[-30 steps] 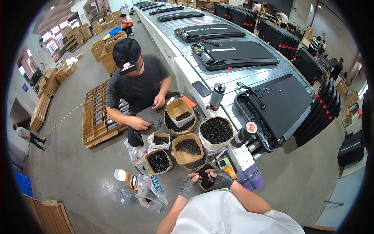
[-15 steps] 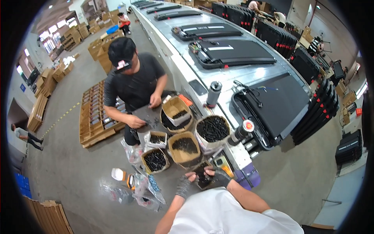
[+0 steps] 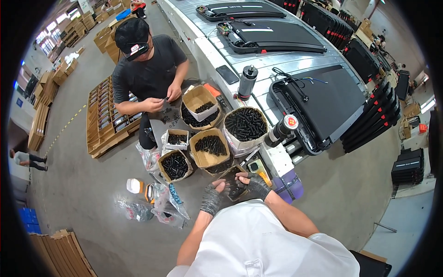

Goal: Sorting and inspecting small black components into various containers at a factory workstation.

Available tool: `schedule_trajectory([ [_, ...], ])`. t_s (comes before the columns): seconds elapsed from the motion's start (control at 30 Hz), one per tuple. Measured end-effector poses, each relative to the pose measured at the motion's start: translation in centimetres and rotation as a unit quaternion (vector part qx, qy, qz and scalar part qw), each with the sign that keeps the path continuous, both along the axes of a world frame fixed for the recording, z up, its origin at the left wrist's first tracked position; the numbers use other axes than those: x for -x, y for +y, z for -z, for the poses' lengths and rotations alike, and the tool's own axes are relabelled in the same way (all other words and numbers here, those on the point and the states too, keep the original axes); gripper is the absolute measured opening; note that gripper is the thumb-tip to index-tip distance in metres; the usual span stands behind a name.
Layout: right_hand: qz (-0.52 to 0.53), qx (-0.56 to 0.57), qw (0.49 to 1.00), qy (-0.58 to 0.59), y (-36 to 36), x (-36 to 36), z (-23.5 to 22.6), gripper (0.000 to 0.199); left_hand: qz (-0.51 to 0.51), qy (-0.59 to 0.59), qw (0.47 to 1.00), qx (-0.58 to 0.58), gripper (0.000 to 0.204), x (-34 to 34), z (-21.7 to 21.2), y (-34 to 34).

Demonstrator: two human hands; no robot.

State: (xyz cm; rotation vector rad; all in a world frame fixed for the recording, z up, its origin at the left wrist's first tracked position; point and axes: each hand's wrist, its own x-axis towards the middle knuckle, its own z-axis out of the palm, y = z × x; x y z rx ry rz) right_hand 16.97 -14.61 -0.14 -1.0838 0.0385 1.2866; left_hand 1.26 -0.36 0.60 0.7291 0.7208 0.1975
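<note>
Both my hands wear grey fingerless gloves and work at a small open box [image 3: 236, 194] of dark small parts at the table's near edge. My left hand [image 3: 213, 195] is at the box's left side, fingers curled together; what they hold, if anything, is too small to make out. Over the box's right side, my right hand [image 3: 254, 183] has thumb and fingers pinched, with any part between them hidden. Just beyond stand a cardboard box [image 3: 211, 160] partly filled with black pieces and a smaller box [image 3: 175, 166] full of black cylindrical pieces.
Across the table a co-worker [image 3: 150, 69] handles small parts. A large container [image 3: 246, 124] of black pieces stands ahead, beside a dark cylinder [image 3: 281, 130]. A phone [image 3: 257, 169] and a purple item [image 3: 288, 186] lie to the right. Plastic bags [image 3: 168, 205] are at left.
The view has tipped downward, so the table and boxes sit higher in the picture. My hands stay at the small box. The co-worker's hands have come together.
</note>
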Motion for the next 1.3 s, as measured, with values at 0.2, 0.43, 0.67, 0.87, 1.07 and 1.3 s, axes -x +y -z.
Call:
schedule_trajectory([
  [0.2, -0.012, 0.025, 0.996, -0.082, 0.6, 0.5, -2.5, 0.029, 0.026, 0.035, 0.995, -0.084, 0.03, -0.3, -0.8, -0.3],
  [0.43, 0.004, 0.079, 0.99, -0.115, 0.9, 0.4, -0.2, 0.026, 0.063, 0.054, 0.977, -0.195, 0.028, -1.3, -2.3, -0.6],
  [0.67, 0.006, 0.025, 1.0, 0.0, 1.4, 0.8, -1.8, 0.025, 0.047, 0.08, 0.968, -0.234, 0.027, -1.3, -0.6, -0.5],
  [0.87, -0.004, 0.017, 1.0, -0.013, 1.5, 0.9, -1.8, 0.026, 0.017, 0.082, 0.984, -0.159, 0.027, -1.6, -1.4, -0.7],
  [1.07, -0.007, -0.018, 1.0, 0.004, 1.7, 1.0, -1.7, 0.024, -0.021, 0.037, 0.999, -0.025, 0.027, -1.4, 0.6, -0.4],
  [1.3, 0.033, -0.015, 0.998, -0.056, 2.1, 1.6, -2.2, 0.017, -0.016, 0.034, 0.999, 0.003, 0.027, -1.9, 0.0, -0.7],
])
